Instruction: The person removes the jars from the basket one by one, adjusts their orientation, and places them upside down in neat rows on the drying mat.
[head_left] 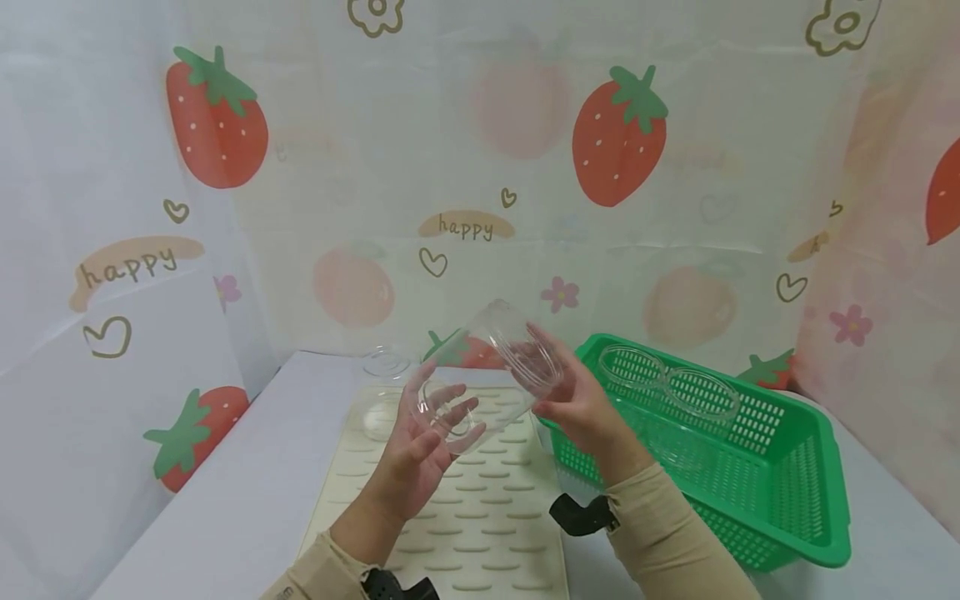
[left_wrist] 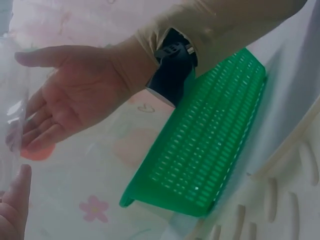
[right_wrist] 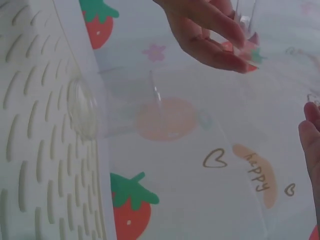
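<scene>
A clear plastic jar (head_left: 480, 387) is held up, tilted, between both hands over the mat. My left hand (head_left: 423, 446) grips its lower left end, the fingers showing through the clear wall and the thumb nearer the camera. The right hand (head_left: 585, 408) holds the upper right end, where several rings run round the jar, with the thumb below and fingers along the far side. In the left wrist view only part of the jar (left_wrist: 11, 105) shows at the left edge. Another clear jar (head_left: 381, 396) stands upright at the mat's far left corner.
A cream mat (head_left: 480, 517) with raised ridges lies on the white table (head_left: 210, 492). To the right stands a green perforated basket (head_left: 810, 525), with two clear rings (head_left: 701, 394) against its far wall and more clear plastic inside. A strawberry-print curtain (head_left: 465, 125) hangs behind.
</scene>
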